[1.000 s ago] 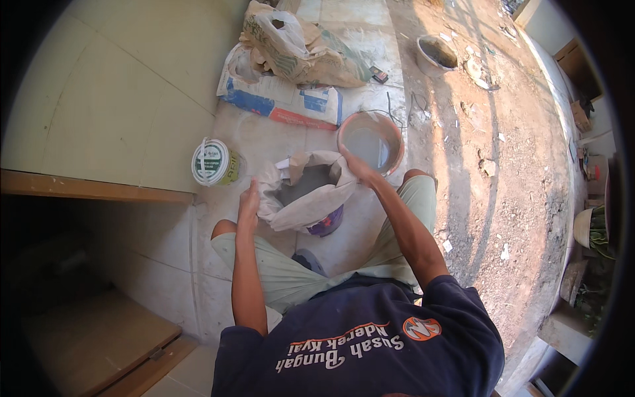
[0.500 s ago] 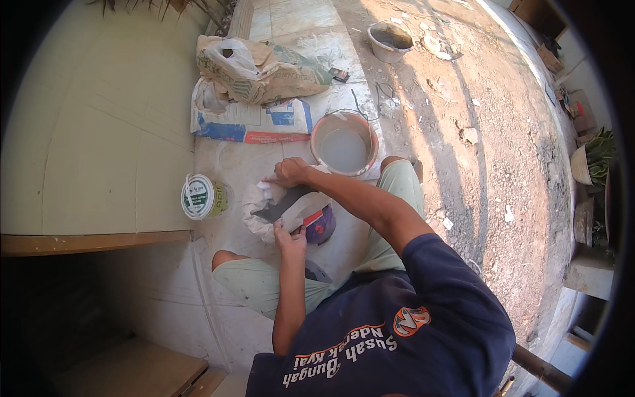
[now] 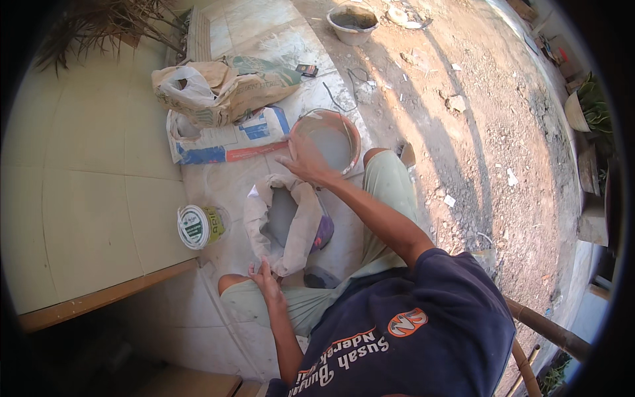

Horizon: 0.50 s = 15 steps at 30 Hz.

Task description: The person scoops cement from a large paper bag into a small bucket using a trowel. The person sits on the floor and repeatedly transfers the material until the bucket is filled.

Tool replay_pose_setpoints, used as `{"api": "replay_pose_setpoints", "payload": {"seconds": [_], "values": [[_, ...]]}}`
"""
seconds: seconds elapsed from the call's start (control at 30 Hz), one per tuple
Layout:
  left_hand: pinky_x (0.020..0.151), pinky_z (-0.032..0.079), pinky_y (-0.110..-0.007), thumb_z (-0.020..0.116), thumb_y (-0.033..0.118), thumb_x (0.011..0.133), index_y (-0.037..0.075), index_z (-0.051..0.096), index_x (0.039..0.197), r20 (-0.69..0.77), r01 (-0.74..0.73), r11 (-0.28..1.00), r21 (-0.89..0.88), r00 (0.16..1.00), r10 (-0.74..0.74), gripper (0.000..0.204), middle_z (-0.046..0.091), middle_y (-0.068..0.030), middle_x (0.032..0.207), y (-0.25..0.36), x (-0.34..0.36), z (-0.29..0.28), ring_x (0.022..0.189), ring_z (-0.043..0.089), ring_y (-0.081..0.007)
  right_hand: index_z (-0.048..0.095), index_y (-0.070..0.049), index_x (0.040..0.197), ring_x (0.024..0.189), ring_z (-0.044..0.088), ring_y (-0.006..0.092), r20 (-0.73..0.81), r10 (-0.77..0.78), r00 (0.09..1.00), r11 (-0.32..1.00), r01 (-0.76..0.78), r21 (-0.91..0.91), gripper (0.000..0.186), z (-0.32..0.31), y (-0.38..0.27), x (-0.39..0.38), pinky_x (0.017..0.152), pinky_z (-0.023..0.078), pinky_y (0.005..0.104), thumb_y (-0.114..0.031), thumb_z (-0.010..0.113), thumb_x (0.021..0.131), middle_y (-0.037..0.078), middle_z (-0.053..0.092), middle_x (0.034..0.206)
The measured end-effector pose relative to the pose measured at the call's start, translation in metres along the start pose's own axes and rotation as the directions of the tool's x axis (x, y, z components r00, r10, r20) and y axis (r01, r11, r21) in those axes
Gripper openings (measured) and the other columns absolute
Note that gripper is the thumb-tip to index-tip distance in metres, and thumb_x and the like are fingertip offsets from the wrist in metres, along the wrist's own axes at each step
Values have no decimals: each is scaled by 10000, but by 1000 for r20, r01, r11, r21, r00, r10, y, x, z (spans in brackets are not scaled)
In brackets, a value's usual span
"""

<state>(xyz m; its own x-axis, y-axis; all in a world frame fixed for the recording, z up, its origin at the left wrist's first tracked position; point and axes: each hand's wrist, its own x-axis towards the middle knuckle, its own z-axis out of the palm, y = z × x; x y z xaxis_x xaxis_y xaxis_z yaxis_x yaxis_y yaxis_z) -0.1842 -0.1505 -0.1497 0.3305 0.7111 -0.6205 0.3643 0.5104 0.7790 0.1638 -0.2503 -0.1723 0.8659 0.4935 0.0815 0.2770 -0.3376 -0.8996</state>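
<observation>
A paper sack (image 3: 305,228) with its top folded outward stands upright in front of me. Grey powder (image 3: 281,215) shows inside its wide mouth, and a purple printed patch is on its right side. My left hand (image 3: 267,284) is at the sack's near edge, fingers apart and the tips at the paper. Beyond the sack, my right hand (image 3: 306,161) is blurred by motion but looks spread, holding nothing. It overlaps the near left rim of an orange-brown bucket (image 3: 354,129) of cloudy grey liquid; whether it touches the bucket I cannot tell.
A white-lidded tub (image 3: 193,227) lies on its side by the wall at left. Farther off, a crumpled brown sack (image 3: 228,92) rests on a flat white, blue and red bag (image 3: 228,142). Another bucket (image 3: 352,25) stands on the dirt ground, with a small dark box (image 3: 306,70) nearer.
Both hands have let go of the sack's rim, its mouth now wider. My right hand has moved away toward the bucket; my left has drawn back toward me. The view has shifted.
</observation>
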Motion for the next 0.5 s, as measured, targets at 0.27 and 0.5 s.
{"api": "replay_pose_setpoints", "payload": {"seconds": [0.27, 0.5], "values": [[988, 495, -516, 730, 343, 1022, 128, 253, 1594, -51, -200, 968, 152, 976, 210, 775, 494, -136, 1468, 12, 25, 6, 1341, 526, -307, 546, 120, 1387, 837, 778, 399, 135, 753, 643, 657, -738, -150, 684, -141, 174, 47, 714, 684, 507, -243, 808, 869, 276, 704, 1119], [934, 509, -446, 751, 280, 1007, 113, 301, 1563, -131, -283, 943, 175, 942, 307, 734, 448, -130, 1469, 31, 8, 9, 1280, 555, -267, 542, 218, 1240, 738, 773, 411, 480, 644, 596, 629, -770, 112, 452, -136, 206, 39, 638, 700, 474, -96, 629, 926, 349, 689, 1067]]}}
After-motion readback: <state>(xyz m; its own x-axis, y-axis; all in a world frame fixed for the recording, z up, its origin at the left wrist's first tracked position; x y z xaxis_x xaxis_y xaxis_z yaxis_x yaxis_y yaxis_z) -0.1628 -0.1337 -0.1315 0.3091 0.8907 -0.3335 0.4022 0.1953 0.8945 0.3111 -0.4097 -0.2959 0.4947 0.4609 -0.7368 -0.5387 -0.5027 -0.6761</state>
